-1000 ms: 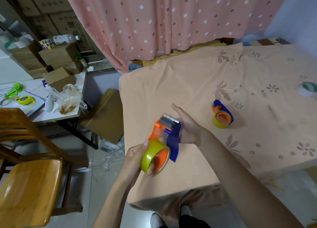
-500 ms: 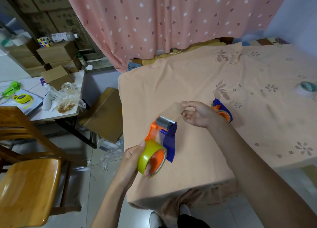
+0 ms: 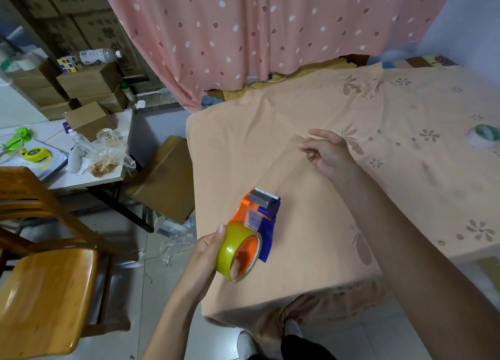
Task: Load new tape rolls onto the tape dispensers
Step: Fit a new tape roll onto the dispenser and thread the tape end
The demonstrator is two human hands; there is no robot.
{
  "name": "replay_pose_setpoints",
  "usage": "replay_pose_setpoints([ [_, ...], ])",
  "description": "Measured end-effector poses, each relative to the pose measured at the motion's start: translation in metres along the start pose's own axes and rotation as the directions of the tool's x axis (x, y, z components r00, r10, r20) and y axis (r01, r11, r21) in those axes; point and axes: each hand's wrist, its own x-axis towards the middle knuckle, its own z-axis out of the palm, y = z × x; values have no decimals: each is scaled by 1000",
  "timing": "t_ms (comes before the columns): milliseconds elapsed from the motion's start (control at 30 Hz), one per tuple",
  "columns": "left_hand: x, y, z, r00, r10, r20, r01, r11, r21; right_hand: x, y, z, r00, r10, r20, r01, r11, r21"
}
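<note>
Clutter first, far left: a wooden chair (image 3: 40,278), and behind it a small side table (image 3: 89,177) with cardboard boxes (image 3: 89,82), a puzzle cube (image 3: 68,64) and a plastic bottle (image 3: 98,55). None of it matters for the job.

Moving right, the left hand (image 3: 208,254) grips the yellow tape roll (image 3: 238,251), thumb on the outer face and at least one finger hooked through the core. That roll already sits on the orange and blue dispenser (image 3: 257,216), held just over the near edge of the desk (image 3: 311,265) with its peach floral cloth.

Further right, the right hand (image 3: 328,151) is raised over the cloth with fingertips pinched, and a faint clear strip of tape (image 3: 281,170) looks to run from the dispenser's metal roller up to that pinch. So my read is the roll is mounted and the step in hand is feeding the tape end out through the head. Next move probably calls for keeping the strip taut and straight, then bringing it down across the cutter without letting it fold onto itself.

Hard to make out: the strip is see-through against the cloth, so I can't say exactly where it ends or whether it passes under or over the roller. At the far right edge a whitish roll with a green core (image 3: 484,136) lies on the cloth, partly cut off. I can't spot a second dispenser; if there is one, the right arm may be hiding it.
</note>
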Motion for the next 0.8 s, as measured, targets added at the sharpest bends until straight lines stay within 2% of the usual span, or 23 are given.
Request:
replay_pose_setpoints([
  [400, 2, 0, -2, 1000, 12, 13, -12, 1000, 4, 1, -5, 8, 991, -129, -40, 125, 989, -84],
  [533, 2, -3, -4, 1000, 20, 12, -20, 1000, -1, 6, -12, 6, 974, -201, -100, 189, 974, -122],
  [633, 0, -3, -9, 999, 18, 28, -17, 999, -35, 4, -16, 5, 971, -233, -53, 220, 958, -184],
  [733, 0, -4, -11, 996, 50, 68, -44, 995, -91, 0, -13, 7, 976, -209, -55, 193, 957, -215],
  [800, 1, -2, -11, 997, 70, 42, -64, 988, -141, -6, -5, 5, 989, -127, -76, 112, 978, -174],
])
